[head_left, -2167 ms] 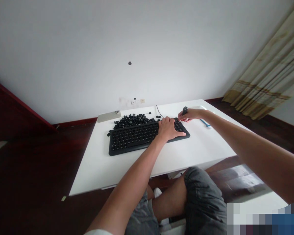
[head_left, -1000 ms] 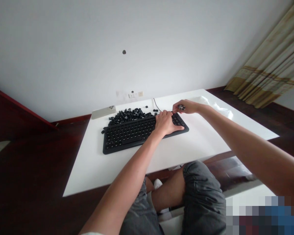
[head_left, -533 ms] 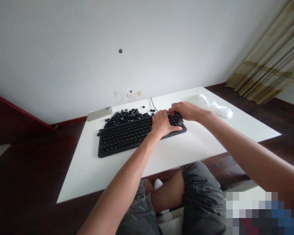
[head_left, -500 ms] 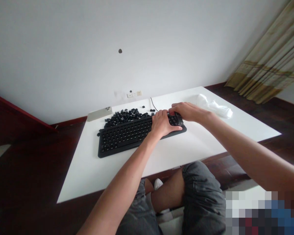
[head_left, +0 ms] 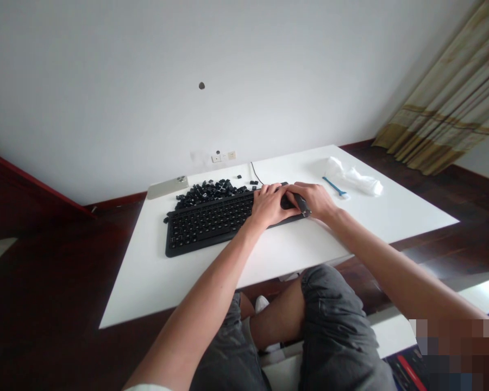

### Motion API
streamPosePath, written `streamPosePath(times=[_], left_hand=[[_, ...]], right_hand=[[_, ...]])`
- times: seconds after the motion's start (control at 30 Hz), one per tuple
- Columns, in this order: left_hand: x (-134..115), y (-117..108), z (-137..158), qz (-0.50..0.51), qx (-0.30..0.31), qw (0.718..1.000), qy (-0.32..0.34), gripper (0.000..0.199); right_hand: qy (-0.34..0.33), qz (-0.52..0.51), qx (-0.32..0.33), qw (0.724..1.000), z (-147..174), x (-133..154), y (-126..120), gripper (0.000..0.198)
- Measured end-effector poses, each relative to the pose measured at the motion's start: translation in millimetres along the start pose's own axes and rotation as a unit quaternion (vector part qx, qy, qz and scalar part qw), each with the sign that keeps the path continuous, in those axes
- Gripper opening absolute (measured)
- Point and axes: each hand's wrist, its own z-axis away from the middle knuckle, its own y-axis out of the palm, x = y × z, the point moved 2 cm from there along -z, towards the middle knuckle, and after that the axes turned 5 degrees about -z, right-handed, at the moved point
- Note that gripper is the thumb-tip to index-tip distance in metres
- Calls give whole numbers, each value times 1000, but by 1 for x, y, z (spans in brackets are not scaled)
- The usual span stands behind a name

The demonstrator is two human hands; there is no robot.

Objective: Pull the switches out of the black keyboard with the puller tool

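Keyboard [head_left: 210, 219]: blk, rectangular, prob. plastic

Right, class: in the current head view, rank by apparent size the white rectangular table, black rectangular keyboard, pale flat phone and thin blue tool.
1. White table
2. Black keyboard, though partly hidden
3. Pale phone
4. Blue tool

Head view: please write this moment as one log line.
left hand: spread on keyboard | right hand: holds dark tool at keyboard's right end | keycap heap: beyond keyboard | blue-handled tool: on table
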Motion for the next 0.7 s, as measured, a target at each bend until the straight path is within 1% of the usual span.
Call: streamPosePath(times=[0.07,0.23,0.4,0.5,0.6,0.7], left_hand=[[1,-1,-1,8,4,1000,3,69],[5,-3,-4,33,14,999,-15,63],[5,-3,-2,22,2,999,-27,62],[4,-1,-2,14,-1,1000,-22,61],[4,-1,-2,17,-5,999,-28,64],[3,-2,-3,23,3,999,-33,66]], right_hand=[[-11,-22,2,1000,0,-1,1,8],[-6,-11,2,1000,-3,-3,7,15],[-19,-2,-5,1000,-1,-7,11,16],[-18,26,32,999,-5,-4,2,17],[-15,49,82,995,-16,3,-14,20],[-16,79,133,988,-28,7,-26,18]])
